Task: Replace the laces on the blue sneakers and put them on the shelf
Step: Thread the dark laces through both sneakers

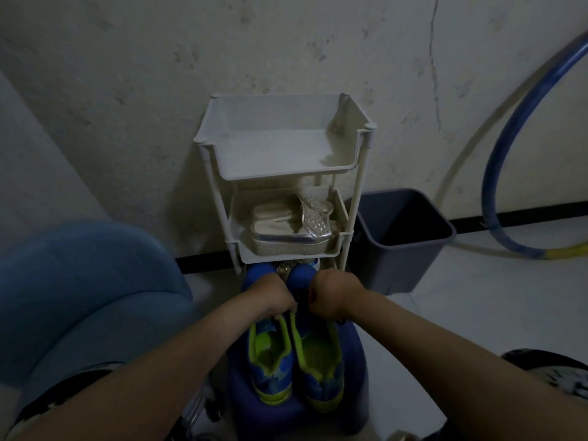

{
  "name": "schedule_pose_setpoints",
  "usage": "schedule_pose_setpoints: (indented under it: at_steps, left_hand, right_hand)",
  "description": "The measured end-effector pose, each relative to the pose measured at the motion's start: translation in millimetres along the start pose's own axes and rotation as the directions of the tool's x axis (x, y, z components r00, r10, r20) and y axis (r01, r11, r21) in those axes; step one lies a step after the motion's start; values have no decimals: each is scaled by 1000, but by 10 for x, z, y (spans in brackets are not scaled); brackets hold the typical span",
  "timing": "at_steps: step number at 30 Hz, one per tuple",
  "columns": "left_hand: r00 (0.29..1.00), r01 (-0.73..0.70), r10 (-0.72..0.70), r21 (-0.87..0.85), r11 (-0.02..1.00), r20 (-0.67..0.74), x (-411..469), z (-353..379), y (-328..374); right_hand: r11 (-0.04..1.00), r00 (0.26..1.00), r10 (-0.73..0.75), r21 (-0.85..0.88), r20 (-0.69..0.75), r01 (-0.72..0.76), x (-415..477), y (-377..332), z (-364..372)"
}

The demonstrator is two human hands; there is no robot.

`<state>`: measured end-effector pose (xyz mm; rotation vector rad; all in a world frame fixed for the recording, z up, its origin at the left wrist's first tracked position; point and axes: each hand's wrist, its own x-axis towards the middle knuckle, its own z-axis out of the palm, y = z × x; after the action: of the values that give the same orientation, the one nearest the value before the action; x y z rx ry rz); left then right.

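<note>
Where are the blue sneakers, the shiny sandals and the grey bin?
blue sneakers [273,351]: head view, on one shoe's green insole.
shiny sandals [286,240]: head view, on the nearer sandal's silver side.
grey bin [401,262]: head view, on its outer front wall.

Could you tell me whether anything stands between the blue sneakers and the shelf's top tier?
Nothing visible does; the top tier is open above the sneakers, and the sandals occupy only the middle tier.

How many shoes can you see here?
4. The left hand grips the left blue sneaker, the right hand the right blue sneaker; two silver sandals lie on the middle shelf. More may hide lower, behind the hands.
</note>
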<state>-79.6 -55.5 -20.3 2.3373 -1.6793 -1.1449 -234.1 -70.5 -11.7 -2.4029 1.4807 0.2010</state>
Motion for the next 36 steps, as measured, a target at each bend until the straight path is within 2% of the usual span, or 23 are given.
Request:
schedule_pose_setpoints:
  at_steps: [12,17,25,32,36]
  left_hand:
    - [999,0,5,-96,995,46,-30,-41,-39]
    - [998,-23,29,-100,995,59,-43,-45,-41]
    - [995,-58,64,-81,995,71,-91,-78,-13]
    - [996,-59,65,-88,994,68,-76,-76,-31]
    - [996,-44,51,-94,995,67,-53,-73,-48]
  right_hand:
    - [1000,998,-8,-17,-59,7,4,-79,102]
    - [999,999,-43,-19,30,44,-3,-88,97]
    - [996,997,-62,-57,52,65,30,-80,74]
    - [996,999,35,81,-11,-34,57,-21,130]
    - [997,996,-23,75,90,16,67,-31,123]
